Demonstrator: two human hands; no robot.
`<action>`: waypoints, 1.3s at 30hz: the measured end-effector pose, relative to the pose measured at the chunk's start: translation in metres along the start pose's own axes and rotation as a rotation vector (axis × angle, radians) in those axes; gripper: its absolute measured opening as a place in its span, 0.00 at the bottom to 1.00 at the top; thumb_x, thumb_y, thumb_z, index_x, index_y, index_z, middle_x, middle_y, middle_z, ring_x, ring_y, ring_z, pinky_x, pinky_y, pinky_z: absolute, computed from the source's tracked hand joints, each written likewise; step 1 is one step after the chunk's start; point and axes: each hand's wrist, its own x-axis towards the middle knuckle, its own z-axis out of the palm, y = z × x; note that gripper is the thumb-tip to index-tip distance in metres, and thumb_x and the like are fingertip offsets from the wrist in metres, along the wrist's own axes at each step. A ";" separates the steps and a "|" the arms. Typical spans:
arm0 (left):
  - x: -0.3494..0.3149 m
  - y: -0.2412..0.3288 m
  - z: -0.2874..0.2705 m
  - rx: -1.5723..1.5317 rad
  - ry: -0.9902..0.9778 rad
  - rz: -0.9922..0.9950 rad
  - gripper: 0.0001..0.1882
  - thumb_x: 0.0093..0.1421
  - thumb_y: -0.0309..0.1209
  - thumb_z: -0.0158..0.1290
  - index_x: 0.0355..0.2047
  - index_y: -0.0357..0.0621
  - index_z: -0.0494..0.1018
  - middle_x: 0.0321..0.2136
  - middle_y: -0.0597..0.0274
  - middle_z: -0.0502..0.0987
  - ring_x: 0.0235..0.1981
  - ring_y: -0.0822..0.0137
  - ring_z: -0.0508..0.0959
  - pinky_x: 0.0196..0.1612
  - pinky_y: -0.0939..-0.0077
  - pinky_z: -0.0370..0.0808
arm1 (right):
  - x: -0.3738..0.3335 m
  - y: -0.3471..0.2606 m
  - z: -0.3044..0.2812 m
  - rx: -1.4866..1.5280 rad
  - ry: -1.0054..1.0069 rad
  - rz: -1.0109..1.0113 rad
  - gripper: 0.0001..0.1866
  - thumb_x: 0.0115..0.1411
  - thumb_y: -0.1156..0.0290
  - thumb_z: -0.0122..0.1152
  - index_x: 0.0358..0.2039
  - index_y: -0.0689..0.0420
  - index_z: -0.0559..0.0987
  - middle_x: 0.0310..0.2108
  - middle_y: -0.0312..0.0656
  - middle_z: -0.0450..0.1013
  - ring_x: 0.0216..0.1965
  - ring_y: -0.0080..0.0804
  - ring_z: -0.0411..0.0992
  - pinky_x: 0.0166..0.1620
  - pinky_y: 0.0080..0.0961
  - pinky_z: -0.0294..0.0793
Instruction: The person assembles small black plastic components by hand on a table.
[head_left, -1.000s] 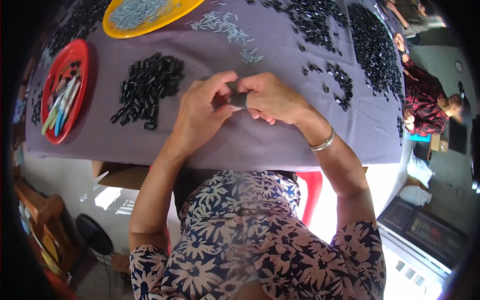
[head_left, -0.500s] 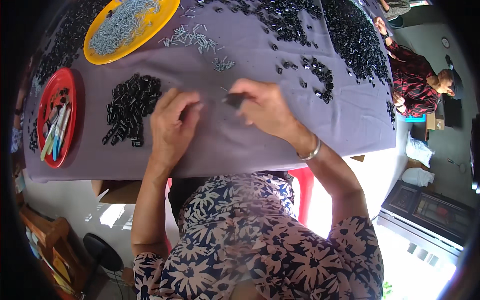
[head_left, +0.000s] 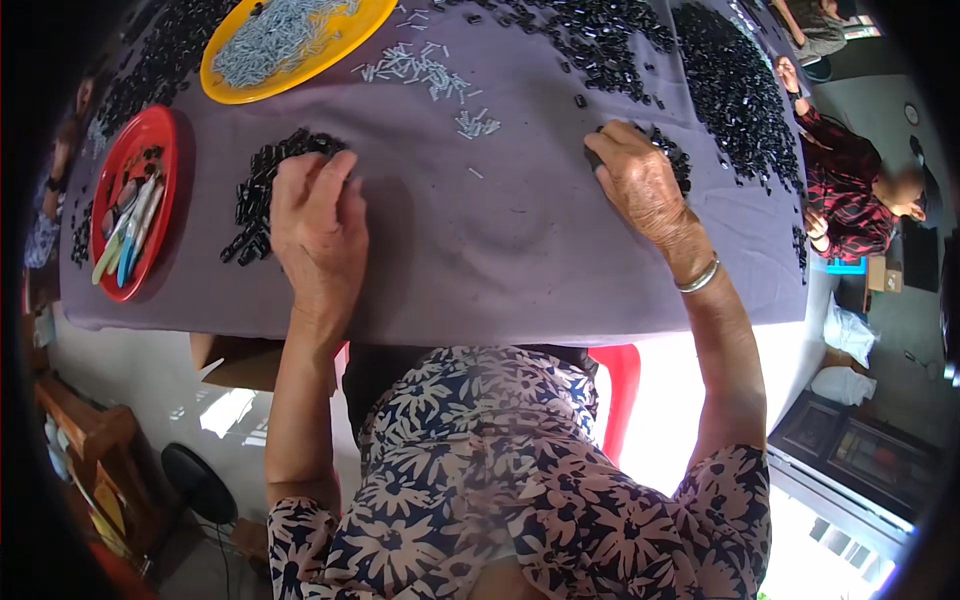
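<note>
**A:** Where are the two hands?

**B:** Both lie on a purple tablecloth [head_left: 480,250]. The left hand [head_left: 318,225] sits at about nine o'clock from the cloth's middle, palm down, fingers loosely curled onto a heap of small black pieces [head_left: 262,190]. Whether it has pinched any of them cannot be told. The right hand [head_left: 640,180] is at about two o'clock, fingers bent down, its tips closed on one small black piece [head_left: 594,157] at the edge of a smaller black scatter [head_left: 672,160].

**A:** What lies around them?

**B:** At twelve o'clock, a loose spill of small pale metal pins [head_left: 425,72]; beyond it, at eleven o'clock, a yellow plate [head_left: 345,50] heaped with the same pins. At ten o'clock, a red plate [head_left: 108,215] holding pens and a few black pieces. Broad bands of black pieces [head_left: 735,95] cover the far right of the table.

**A:** Anything between the hands?

**B:** Only bare cloth. A metal bangle [head_left: 700,277] circles the right wrist. Another person in a red patterned sleeve [head_left: 850,185] sits at three o'clock, past the table's corner.
</note>
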 end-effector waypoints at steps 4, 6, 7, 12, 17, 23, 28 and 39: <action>-0.006 0.011 0.015 -0.285 -0.040 0.146 0.18 0.49 0.14 0.59 0.42 0.41 0.77 0.35 0.54 0.75 0.33 0.54 0.78 0.35 0.66 0.77 | 0.008 -0.005 -0.001 -0.181 -0.119 -0.048 0.16 0.44 0.80 0.69 0.34 0.61 0.75 0.36 0.44 0.71 0.40 0.45 0.74 0.44 0.35 0.77; -0.013 0.022 0.022 -0.385 -0.097 0.130 0.17 0.50 0.16 0.60 0.42 0.40 0.77 0.34 0.55 0.76 0.33 0.56 0.79 0.34 0.67 0.77 | 0.010 -0.005 -0.001 -0.179 -0.083 -0.072 0.14 0.44 0.80 0.68 0.32 0.61 0.74 0.34 0.44 0.71 0.37 0.45 0.74 0.42 0.36 0.78; -0.014 0.026 0.020 -0.382 -0.098 0.128 0.17 0.50 0.16 0.60 0.42 0.40 0.77 0.34 0.55 0.76 0.33 0.56 0.79 0.34 0.67 0.77 | 0.010 -0.001 -0.001 -0.095 -0.065 -0.022 0.13 0.44 0.81 0.67 0.31 0.61 0.74 0.31 0.45 0.71 0.34 0.46 0.74 0.40 0.36 0.78; -0.018 0.039 0.013 -0.722 -0.301 -0.040 0.18 0.50 0.17 0.66 0.42 0.39 0.78 0.35 0.60 0.77 0.31 0.68 0.78 0.34 0.78 0.75 | 0.005 -0.041 0.000 0.537 0.007 0.194 0.09 0.49 0.86 0.56 0.31 0.63 0.78 0.26 0.35 0.76 0.24 0.20 0.73 0.28 0.22 0.74; -0.021 0.040 0.013 -0.922 -0.441 -0.018 0.17 0.49 0.18 0.67 0.40 0.40 0.79 0.36 0.62 0.75 0.33 0.71 0.76 0.33 0.77 0.74 | 0.008 -0.094 0.011 1.267 -0.365 0.483 0.08 0.55 0.84 0.57 0.35 0.62 0.81 0.30 0.34 0.77 0.24 0.15 0.72 0.22 0.15 0.72; -0.020 0.027 0.013 -0.973 -0.477 -0.012 0.12 0.51 0.19 0.66 0.36 0.41 0.80 0.34 0.64 0.74 0.30 0.73 0.74 0.32 0.81 0.70 | 0.012 -0.092 0.022 1.605 -0.575 0.565 0.06 0.60 0.74 0.65 0.36 0.63 0.81 0.27 0.36 0.76 0.21 0.17 0.72 0.20 0.15 0.73; -0.021 0.026 0.014 -0.886 -0.368 -0.168 0.09 0.53 0.19 0.65 0.34 0.40 0.79 0.30 0.67 0.72 0.28 0.77 0.71 0.29 0.83 0.67 | 0.035 -0.081 0.015 1.177 -0.353 0.565 0.07 0.60 0.76 0.59 0.38 0.59 0.82 0.25 0.34 0.75 0.19 0.15 0.68 0.22 0.13 0.70; -0.011 0.017 0.027 -0.339 -0.274 0.030 0.10 0.48 0.25 0.65 0.31 0.46 0.78 0.25 0.65 0.74 0.30 0.60 0.74 0.34 0.65 0.67 | 0.081 -0.067 0.031 0.516 -0.327 0.150 0.07 0.50 0.79 0.58 0.31 0.64 0.80 0.18 0.37 0.73 0.22 0.21 0.71 0.28 0.24 0.72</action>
